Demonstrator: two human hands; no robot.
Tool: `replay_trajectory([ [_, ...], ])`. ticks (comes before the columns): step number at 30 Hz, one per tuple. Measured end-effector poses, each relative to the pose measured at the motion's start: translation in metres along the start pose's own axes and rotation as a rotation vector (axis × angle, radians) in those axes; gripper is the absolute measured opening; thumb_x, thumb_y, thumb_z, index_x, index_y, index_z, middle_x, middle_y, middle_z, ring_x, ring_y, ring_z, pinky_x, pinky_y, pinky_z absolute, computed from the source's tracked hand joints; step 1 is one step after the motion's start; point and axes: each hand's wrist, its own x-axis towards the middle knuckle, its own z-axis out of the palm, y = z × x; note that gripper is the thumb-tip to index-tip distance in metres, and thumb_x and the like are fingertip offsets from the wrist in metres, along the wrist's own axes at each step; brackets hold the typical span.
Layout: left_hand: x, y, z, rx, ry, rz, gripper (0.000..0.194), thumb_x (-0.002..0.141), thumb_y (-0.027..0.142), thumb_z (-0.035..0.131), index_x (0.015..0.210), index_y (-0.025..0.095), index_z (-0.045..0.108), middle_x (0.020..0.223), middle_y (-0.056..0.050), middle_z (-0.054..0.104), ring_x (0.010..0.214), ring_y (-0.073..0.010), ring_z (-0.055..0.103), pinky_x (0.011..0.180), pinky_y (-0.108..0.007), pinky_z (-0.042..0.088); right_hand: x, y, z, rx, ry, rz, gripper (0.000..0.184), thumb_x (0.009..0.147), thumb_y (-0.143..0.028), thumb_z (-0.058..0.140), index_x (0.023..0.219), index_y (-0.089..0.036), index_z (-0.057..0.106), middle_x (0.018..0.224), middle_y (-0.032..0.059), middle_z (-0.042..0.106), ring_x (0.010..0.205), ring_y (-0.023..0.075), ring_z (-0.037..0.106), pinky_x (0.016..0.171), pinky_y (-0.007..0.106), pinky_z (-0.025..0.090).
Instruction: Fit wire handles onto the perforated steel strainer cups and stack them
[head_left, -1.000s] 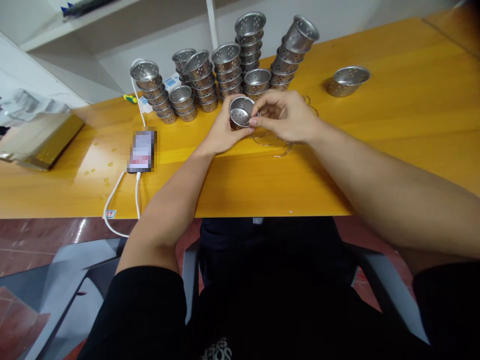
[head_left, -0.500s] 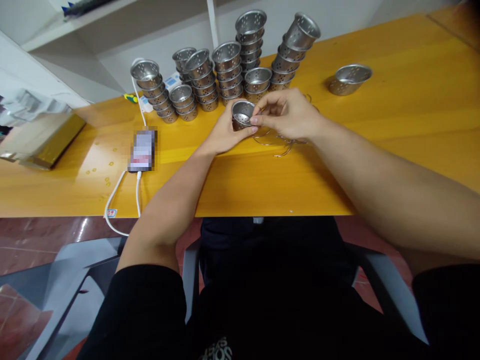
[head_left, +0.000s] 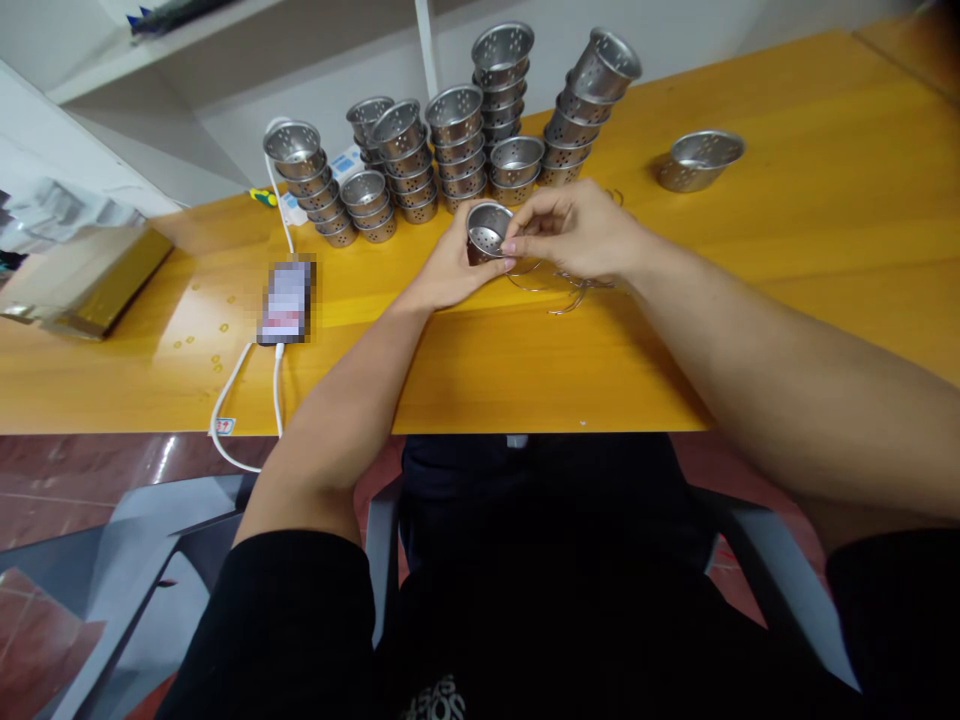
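Note:
My left hand (head_left: 454, 268) is wrapped around a small perforated metal cup (head_left: 487, 228), its open mouth tilted toward me. At the cup's right rim my right hand (head_left: 574, 232) is closed, thumb and forefinger pinched together. What sits in that pinch is too small to make out. Several thin curved wires (head_left: 576, 290) lie on the table just below and behind my right hand, which partly covers them.
Stacks of the same perforated cups (head_left: 459, 150) stand along the back of the yellow table (head_left: 517, 370). One stack (head_left: 581, 110) leans right. A single cup (head_left: 697, 162) sits farther right. A phone (head_left: 286, 302) with white cables and a cardboard box (head_left: 90, 275) are on the left.
The cup in my left hand has turned or shifted very slightly. My right fingers stay pinched at its rim; the rest looks the same.

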Motion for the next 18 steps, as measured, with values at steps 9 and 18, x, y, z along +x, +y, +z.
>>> replay_trajectory([
  [9, -0.003, 0.001, 0.0, 0.025, 0.026, 0.0, 0.103, 0.091, 0.099, 0.068, 0.159, 0.027, 0.035, 0.153, -0.013, 0.061, 0.148, -0.0336, 0.067, 0.132, -0.052, 0.052, -0.002, -0.003, 0.002, -0.128, 0.027, -0.055, 0.051, 0.078, -0.09, 0.097, 0.095, -0.044, 0.082, 0.099, -0.0026, 0.081, 0.09, 0.0293, 0.064, 0.092, 0.056, 0.06],
  [18, -0.002, -0.008, -0.004, 0.073, 0.119, 0.012, 0.101, 0.093, 0.097, 0.07, 0.157, 0.027, 0.037, 0.155, -0.014, 0.062, 0.148, -0.0318, 0.069, 0.133, -0.051, 0.052, -0.009, -0.018, 0.003, -0.435, 0.132, -0.186, 0.037, 0.101, -0.082, 0.072, 0.122, -0.052, 0.079, 0.145, -0.0049, 0.078, 0.133, 0.0371, 0.066, 0.118, 0.06, 0.056],
])
